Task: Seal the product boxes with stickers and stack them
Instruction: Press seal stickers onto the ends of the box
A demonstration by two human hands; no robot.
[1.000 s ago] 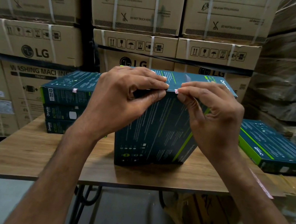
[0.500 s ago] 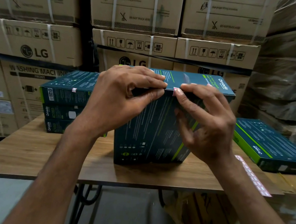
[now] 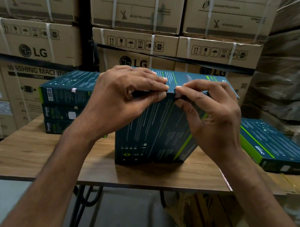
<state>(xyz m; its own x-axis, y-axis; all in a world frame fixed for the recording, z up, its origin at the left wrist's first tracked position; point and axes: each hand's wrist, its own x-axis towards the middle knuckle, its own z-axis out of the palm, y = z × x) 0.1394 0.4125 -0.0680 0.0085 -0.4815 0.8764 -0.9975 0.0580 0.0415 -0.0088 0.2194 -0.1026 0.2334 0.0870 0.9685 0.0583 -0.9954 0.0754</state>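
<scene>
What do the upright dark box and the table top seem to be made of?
The upright box looks like printed paperboard with a faint sheen: sharp folded edges, fine print. The table top looks like matte wood-grain laminate or veneer: streaked grain, thin flat edge; solid wood is possible.

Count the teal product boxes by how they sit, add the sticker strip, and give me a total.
upright product box: 1
stacked product boxes: 3
flat product box: 1
sticker strip: 1
Total: 6
</scene>
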